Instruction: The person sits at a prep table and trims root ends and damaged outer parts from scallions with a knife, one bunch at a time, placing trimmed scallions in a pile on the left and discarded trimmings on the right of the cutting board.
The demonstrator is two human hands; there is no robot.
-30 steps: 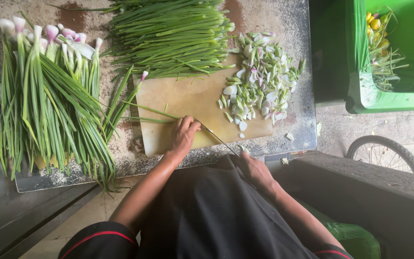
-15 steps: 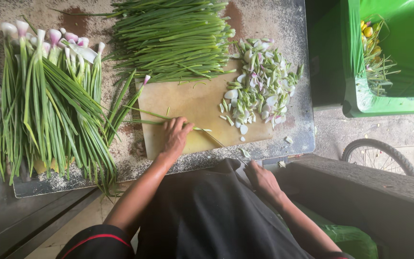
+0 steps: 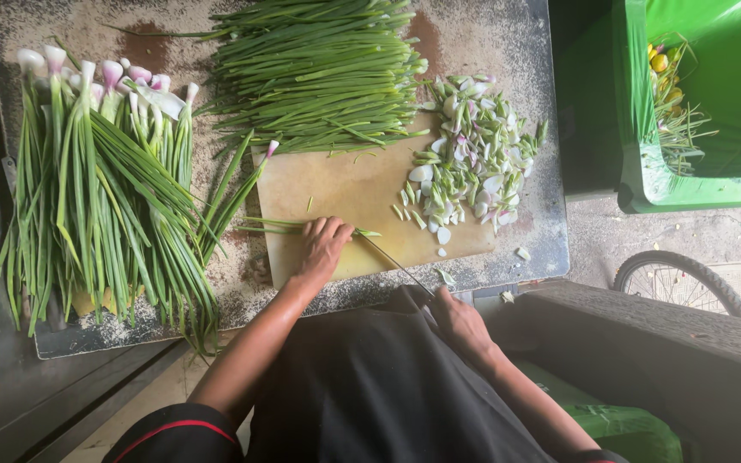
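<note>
Left hand [image 3: 323, 249] is flat on the cutting board [image 3: 336, 189], fingers pressed down on a green stalk [image 3: 272, 226] that lies across the board's near edge, pinning it in place. Right hand [image 3: 460, 321] sits low by the worktop's [image 3: 490, 34] front rim, its grip clenched around the handle of a knife [image 3: 392, 261], whose thin blade angles up to meet the stalk just beside the left fingertips. The handle itself is hidden in the fist, so the exact hold is hard to make out.

How far along? A good heap of chopped pieces [image 3: 473, 163], pale and green, already lies on the far right of the board and spills onto the worktop. Above the board rests a thick pile of trimmed green stems [image 3: 319, 69], no bulbs on them. To the left, a big bundle of whole spring onions [image 3: 96, 189] with white and pink bulbs lies untouched, so plenty appears left to cut; I'd judge it roughly midway.

Off to the right, a green bin [image 3: 705, 111] holds scraps, and a bicycle wheel [image 3: 679, 283] shows below it.
</note>
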